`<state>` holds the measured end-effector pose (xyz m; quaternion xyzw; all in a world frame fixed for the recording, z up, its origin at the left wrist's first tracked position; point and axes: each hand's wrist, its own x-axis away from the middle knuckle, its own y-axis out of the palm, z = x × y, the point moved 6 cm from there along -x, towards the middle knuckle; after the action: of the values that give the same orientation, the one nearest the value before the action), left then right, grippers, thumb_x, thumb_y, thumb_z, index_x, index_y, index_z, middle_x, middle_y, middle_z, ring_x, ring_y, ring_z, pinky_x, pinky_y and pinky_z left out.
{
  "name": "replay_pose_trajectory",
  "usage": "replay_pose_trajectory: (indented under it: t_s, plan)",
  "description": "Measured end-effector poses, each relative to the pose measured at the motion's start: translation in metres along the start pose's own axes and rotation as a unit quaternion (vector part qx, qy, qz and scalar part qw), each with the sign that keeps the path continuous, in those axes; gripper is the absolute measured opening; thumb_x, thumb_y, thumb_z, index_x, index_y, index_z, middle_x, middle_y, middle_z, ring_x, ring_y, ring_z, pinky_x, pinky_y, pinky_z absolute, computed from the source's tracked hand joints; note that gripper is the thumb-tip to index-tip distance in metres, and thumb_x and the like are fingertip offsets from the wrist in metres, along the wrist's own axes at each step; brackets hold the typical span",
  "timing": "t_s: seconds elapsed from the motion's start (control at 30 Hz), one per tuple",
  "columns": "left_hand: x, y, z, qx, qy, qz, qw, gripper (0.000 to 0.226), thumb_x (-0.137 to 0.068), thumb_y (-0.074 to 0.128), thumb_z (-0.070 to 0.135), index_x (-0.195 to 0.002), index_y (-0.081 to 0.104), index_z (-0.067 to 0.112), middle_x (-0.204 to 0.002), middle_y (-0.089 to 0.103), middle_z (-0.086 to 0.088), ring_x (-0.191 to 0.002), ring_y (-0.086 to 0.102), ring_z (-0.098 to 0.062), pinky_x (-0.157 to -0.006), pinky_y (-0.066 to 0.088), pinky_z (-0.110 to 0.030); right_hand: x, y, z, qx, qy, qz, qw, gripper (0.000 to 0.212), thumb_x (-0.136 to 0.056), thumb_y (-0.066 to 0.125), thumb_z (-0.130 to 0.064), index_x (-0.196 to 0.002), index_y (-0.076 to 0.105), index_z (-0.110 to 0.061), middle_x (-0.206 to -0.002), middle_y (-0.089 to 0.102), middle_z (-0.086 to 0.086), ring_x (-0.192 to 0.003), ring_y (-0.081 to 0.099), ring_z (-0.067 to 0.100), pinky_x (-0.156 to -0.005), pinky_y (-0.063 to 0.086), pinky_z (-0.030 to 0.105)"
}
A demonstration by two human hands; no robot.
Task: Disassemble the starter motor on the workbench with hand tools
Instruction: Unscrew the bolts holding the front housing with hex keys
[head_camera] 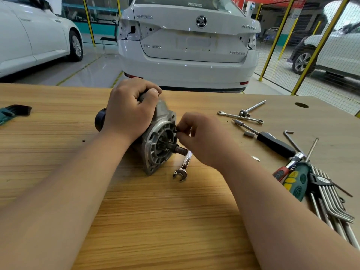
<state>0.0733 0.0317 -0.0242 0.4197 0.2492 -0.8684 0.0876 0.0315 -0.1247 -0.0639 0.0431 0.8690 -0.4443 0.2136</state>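
The starter motor (155, 141) sits mid-frame on the wooden surface (155, 221), near its far edge. The left hand (128, 112) curls over the top, gripping the body. The right hand (202, 139) pinches a small dark piece (176, 131) at the flange's right rim. A wrench (184, 166) lies just below the shaft. Bare wood spreads toward the frame's bottom. At lower right, hex keys (331, 201) are bunched in a black clip (319, 180).

One head-worn camera looks forward and down, close over the workbench (165, 221), edges seemingly bowed.
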Motion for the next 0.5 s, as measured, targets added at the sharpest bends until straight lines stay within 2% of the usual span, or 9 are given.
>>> replay_pose_trajectory:
  t_s: [0.1, 0.17, 0.23, 0.3, 0.4, 0.47, 0.5]
  plan:
    - [0.0, 0.0, 0.001, 0.0, 0.01, 0.001, 1.0, 0.025, -0.089, 0.049, 0.012, -0.088, 0.074, 0.01, -0.087, 0.064, 0.008, -0.086, 0.047, 0.021, -0.078, 0.032, -0.001, 0.003, -0.001, -0.018, 0.096, -0.102, -0.006, 0.99, 0.013, -0.087, 0.067, -0.014, -0.088, 0.061, -0.025, -0.087, 0.051, -0.013, -0.072, 0.054, 0.009, -0.058, 0.045, 0.025]
    - [0.001, 0.0, 0.001, 0.001, 0.008, 0.0, 1.0, 0.025, -0.09, 0.049, 0.013, -0.091, 0.074, 0.011, -0.089, 0.064, 0.009, -0.087, 0.048, 0.016, -0.079, 0.032, -0.001, 0.004, -0.003, -0.02, 0.108, -0.123, 0.001, 0.987, 0.01, -0.088, 0.066, -0.014, -0.096, 0.065, -0.02, -0.091, 0.049, -0.011, -0.077, 0.057, 0.017, -0.06, 0.051, 0.033]
    - [0.004, -0.002, -0.003, -0.005, -0.018, 0.018, 1.0, 0.026, -0.09, 0.049, 0.02, -0.099, 0.073, 0.015, -0.093, 0.061, 0.015, -0.094, 0.045, 0.009, -0.082, 0.031, -0.002, 0.004, -0.004, -0.021, 0.111, -0.136, 0.004, 0.985, 0.009, -0.088, 0.066, -0.016, -0.096, 0.065, -0.02, -0.091, 0.048, -0.013, -0.078, 0.056, 0.017, -0.059, 0.051, 0.035]
    - [0.008, -0.005, -0.008, -0.008, -0.049, 0.029, 0.998, 0.029, -0.09, 0.048, 0.028, -0.108, 0.069, 0.019, -0.097, 0.055, 0.024, -0.104, 0.042, 0.003, -0.086, 0.028, -0.002, 0.004, -0.005, -0.02, 0.103, -0.14, 0.006, 0.985, 0.009, -0.088, 0.067, -0.017, -0.087, 0.061, -0.024, -0.088, 0.048, -0.015, -0.074, 0.054, 0.013, -0.058, 0.048, 0.032]
    - [0.015, -0.004, -0.01, -0.026, -0.027, -0.009, 0.999, 0.036, -0.094, 0.041, 0.03, -0.119, 0.064, 0.017, -0.112, 0.055, 0.016, -0.115, 0.04, -0.005, -0.095, 0.027, -0.009, 0.005, -0.009, -0.005, 0.056, -0.086, 0.022, 0.994, 0.025, -0.084, 0.068, -0.019, -0.072, 0.049, -0.03, -0.077, 0.052, -0.015, -0.067, 0.051, 0.004, -0.056, 0.043, 0.02]
    - [0.017, -0.004, -0.011, -0.028, -0.025, -0.026, 0.999, 0.039, -0.095, 0.038, 0.032, -0.123, 0.061, 0.017, -0.118, 0.052, 0.012, -0.12, 0.038, -0.006, -0.101, 0.027, -0.019, 0.006, -0.014, 0.011, -0.074, 0.016, 0.037, 0.996, 0.024, -0.084, 0.069, -0.017, -0.069, 0.055, -0.031, -0.065, 0.058, -0.014, -0.06, 0.054, 0.0, -0.05, 0.041, 0.011]
    - [0.017, -0.004, -0.012, -0.027, -0.028, -0.028, 0.999, 0.04, -0.095, 0.037, 0.033, -0.124, 0.06, 0.017, -0.119, 0.051, 0.012, -0.12, 0.036, -0.004, -0.103, 0.027, -0.021, 0.006, -0.013, 0.02, -0.184, 0.077, 0.037, 0.979, 0.021, -0.085, 0.069, -0.016, -0.07, 0.058, -0.027, -0.059, 0.059, -0.012, -0.053, 0.053, 0.001, -0.046, 0.042, 0.012]
